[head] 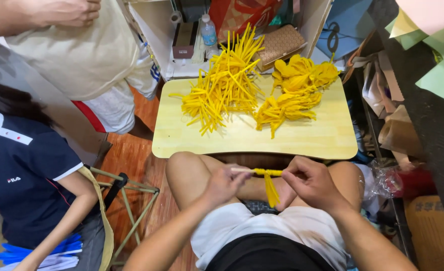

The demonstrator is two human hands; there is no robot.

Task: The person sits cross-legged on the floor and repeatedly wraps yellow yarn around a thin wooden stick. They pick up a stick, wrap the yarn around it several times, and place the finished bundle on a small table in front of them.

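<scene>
Over my lap, my left hand [224, 183] pinches the pale end of a thin stick [245, 170]. My right hand [310, 182] grips the other end, where yellow strips [270, 188] are wound around the stick and hang down in a tassel. Both hands sit just in front of a small light wooden table [302, 138]. On the table lies a loose heap of yellow sticks [222, 85] at the left. A pile of finished yellow tassels [294, 93] lies at the right.
A person in a dark shirt [24, 175] sits at my left with blue strips [36, 253] in the lap. Another person in a cream apron [81, 50] stands behind. A water bottle [209, 30] and boxes sit beyond the table. Paper and bags crowd the right side.
</scene>
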